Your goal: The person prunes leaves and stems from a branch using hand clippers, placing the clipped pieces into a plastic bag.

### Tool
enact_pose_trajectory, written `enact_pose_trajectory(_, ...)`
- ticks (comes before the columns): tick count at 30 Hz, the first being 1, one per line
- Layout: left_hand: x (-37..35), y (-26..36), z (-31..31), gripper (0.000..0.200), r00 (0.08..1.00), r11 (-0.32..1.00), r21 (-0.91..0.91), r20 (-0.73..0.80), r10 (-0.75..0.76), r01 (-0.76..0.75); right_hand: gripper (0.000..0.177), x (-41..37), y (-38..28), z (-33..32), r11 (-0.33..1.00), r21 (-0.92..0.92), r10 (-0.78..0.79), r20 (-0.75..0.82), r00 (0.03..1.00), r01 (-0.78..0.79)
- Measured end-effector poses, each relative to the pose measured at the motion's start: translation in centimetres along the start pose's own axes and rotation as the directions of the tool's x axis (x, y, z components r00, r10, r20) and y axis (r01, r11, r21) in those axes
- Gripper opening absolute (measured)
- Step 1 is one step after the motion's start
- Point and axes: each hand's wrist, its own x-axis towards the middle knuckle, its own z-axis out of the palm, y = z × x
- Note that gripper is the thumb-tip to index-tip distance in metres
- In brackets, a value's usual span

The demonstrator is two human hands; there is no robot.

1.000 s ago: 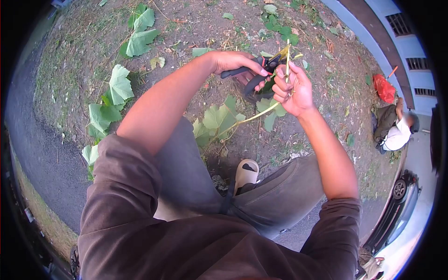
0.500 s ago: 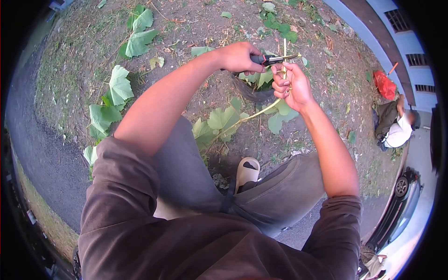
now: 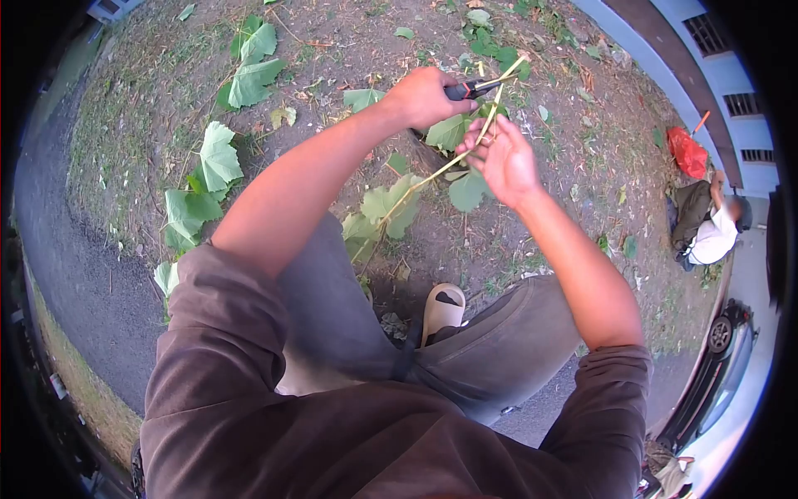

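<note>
Head view, and the action sat up at twelve o'clock. The left hand (image 3: 424,96) was a tight fist round the handles of the pruning shears (image 3: 475,85), whose blades pointed toward one o'clock and met the top of the stem (image 3: 432,176). The handles looked squeezed together, though I could not tell whether the blades had gone through.

Just below, at one o'clock, the right hand (image 3: 503,158) showed fingers slack and half spread, with the stem lying across the fingertips; pinched or only propped, I could not tell. The stem ran slanting from the shears down toward the knee at centre, clear of the ground (image 3: 349,33), and a few broad green leaves (image 3: 391,208) hung on its lower half.

Out at nine and ten o'clock more big leaves (image 3: 218,154) lay beside the grey path (image 3: 75,274); cut or growing, I couldn't say.

My read was partway through: the upper stretch looked bare, and the lower leaves were not yet off.

A sandal (image 3: 440,306) showed at six, and another person (image 3: 706,224) sat by the wall at three, near a red bag (image 3: 686,152)
</note>
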Motion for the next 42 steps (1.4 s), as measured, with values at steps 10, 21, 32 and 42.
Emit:
enact_pose_trajectory(10, 0.3, -3.4, -0.5, 0.052, 0.984, 0.996, 0.001, 0.155, 0.091, -0.092, 0.041, -1.2, 1.0, 2.2, 0.993, -0.116, 0.018, 0.069, 0.997, -0.01)
enact_pose_trajectory(21, -0.7, -3.0, -3.7, 0.041, 0.979, 0.972, -0.191, 0.173, -0.103, 0.136, 0.038, 0.7, 0.7, 3.5, 0.966, -0.259, 0.032, 0.029, 0.999, -0.024)
enact_pose_trajectory(32, -2.9, -3.0, -9.6, 0.054, 0.794, 0.864, -0.155, -0.343, -0.502, 0.479, 0.036, -0.7, 3.3, 7.2, 0.965, -0.262, 0.032, 0.133, 0.991, 0.004)
enact_pose_trajectory(42, -8.5, -4.1, -12.8, 0.04, 0.668, 0.917, -0.193, -0.635, -0.389, 0.35, 0.042, 4.3, 8.5, 10.0, 0.662, -0.724, -0.082, 0.188, 0.979, 0.195)
